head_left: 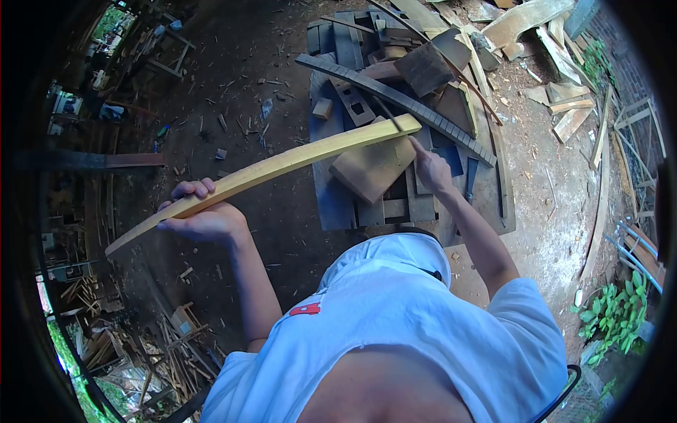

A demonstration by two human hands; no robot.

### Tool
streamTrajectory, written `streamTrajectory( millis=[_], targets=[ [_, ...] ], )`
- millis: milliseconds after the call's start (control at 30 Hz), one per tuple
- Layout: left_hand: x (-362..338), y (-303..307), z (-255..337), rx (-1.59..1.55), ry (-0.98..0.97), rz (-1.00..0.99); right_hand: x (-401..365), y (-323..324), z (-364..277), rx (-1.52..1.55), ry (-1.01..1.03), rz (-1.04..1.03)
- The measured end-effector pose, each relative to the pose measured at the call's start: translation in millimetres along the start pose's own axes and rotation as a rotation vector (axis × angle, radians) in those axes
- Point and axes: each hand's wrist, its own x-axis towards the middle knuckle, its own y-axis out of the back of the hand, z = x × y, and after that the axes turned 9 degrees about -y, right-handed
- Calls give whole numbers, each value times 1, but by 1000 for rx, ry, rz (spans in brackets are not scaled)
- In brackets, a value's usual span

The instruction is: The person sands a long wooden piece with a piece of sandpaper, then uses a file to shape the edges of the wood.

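Observation:
A long, slightly curved strip of pale yellow wood (303, 155) slants across the view, its far right end over the cluttered workbench. My left hand (204, 215) is closed around it near the lower left end, palm underneath and fingers over the upper edge. My right hand (431, 169) is closed at the strip's right end, index finger stretched toward the wood. A thin dark rod-like tool (390, 113) crosses the strip there, in line with my right fingers; its handle is hidden. Beneath that end, a wooden block (370, 173) sits on the workbench (335, 204).
A long dark grooved bar (402, 102) lies diagonally on the bench, with a dark wood block (425, 68) behind it. A small wooden cube (322, 108) sits at the left. Offcuts (571, 113) lie on the ground at right; scrap wood (176, 338) is piled lower left.

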Motion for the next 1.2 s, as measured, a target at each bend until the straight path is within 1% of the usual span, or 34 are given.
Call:
streamTrajectory(
  millis=[33, 67, 100, 167, 200, 267, 300, 333, 367, 400, 467, 500, 567, 633, 667, 733, 767, 800, 867, 900, 933, 967, 1033, 1067, 1100, 1133, 1200],
  targets=[
    [3, -1, -2, 5, 0, -21, -4, -10, -11, 18, 139, 53],
    [3, -1, -3, 12, 0, -42, -18, -6, -35, 79, 277, 119],
    [2, -2, -2, 16, 0, -45, -34, 11, -64, 75, 278, -33],
    [4, -8, 0, 4, 11, -37, -50, 25, -88, 130, 315, -92],
    [5, -8, -1, 3, 11, -40, -44, 15, -79, 132, 313, -89],
    [4, -4, -2, -22, 11, -11, -25, -11, -37, 208, 304, 94],
    [2, -1, -2, -23, 8, -7, -19, -8, -21, 228, 154, 51],
    [1, 1, -3, -19, 6, 2, -7, -19, 7, 141, 54, 45],
    [0, 3, -2, -15, 5, 10, 2, -20, 24, -10, -68, 0],
    [-1, 3, -1, -19, 4, 17, 1, -11, 28, -33, -27, 25],
    [-1, 0, 0, -14, 1, 12, 1, -11, 17, -23, -13, 31],
    [-2, -1, 1, -5, 1, 0, -7, -1, -5, -9, -6, 32],
    [0, -5, -1, -14, 8, 1, -29, 4, -59, 96, 221, 40],
    [1, -4, 1, -10, 10, -6, -59, 17, -114, 213, 410, -16],
    [1, -3, 1, -11, 5, -22, -64, 21, -120, 219, 407, -14],
    [2, -4, -1, -17, 2, -34, -67, 25, -125, 230, 562, 52],
    [1, -2, -2, -13, 14, -11, -62, 28, -115, 168, 475, -9],
    [0, 1, -2, -10, 23, 16, -48, 12, -90, 178, 425, 18],
    [-1, 6, -2, 0, 29, 40, -23, -7, -45, 159, 188, 7],
    [-3, 7, -2, 9, 42, 49, -19, 3, -34, 101, 57, -43],
    [-4, 8, -1, 10, 42, 52, -9, -4, -20, 50, 64, 13],
    [-5, 8, 0, 16, 34, 41, -3, -15, -10, 47, 65, 17],
    [-6, 7, 3, 24, 32, 30, -9, -1, -32, 32, 32, -22],
    [-6, 4, 4, 18, 25, 30, -22, 11, -62, 26, 91, -66],
    [-6, 1, 3, 11, 21, 29, -35, 7, -87, 184, 254, -50],
    [-7, 1, 3, 8, 35, 22, -52, 12, -123, 178, 325, -47],
    [-5, 0, 1, -9, 17, 18, -87, 42, -176, 169, 531, -65]
  ],
)
